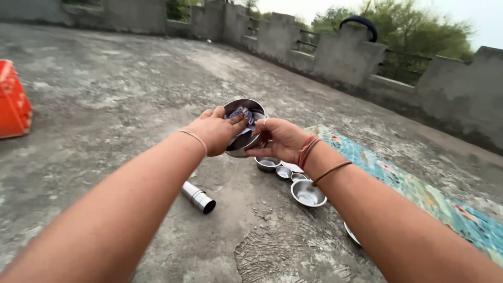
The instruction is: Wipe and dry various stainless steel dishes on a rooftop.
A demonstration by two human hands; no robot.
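Observation:
My right hand (280, 139) grips the rim of a round steel pot (246, 139), held tilted above the concrete rooftop floor. My left hand (215, 131) reaches into the pot, fingers pressing a crumpled bluish-white scrubber or cloth (242, 114) against its inner wall. Both wrists wear thread bands. Below the pot, several small steel bowls (308, 193) sit on the floor, and a steel tumbler (198, 197) lies on its side to the left of them.
A patterned turquoise mat (419, 191) runs along the right. An orange crate (13, 102) stands at the far left. A low concrete parapet (346, 57) with a dark tyre (359, 23) on top bounds the roof. Another steel dish edge (351, 233) peeks beside my right forearm.

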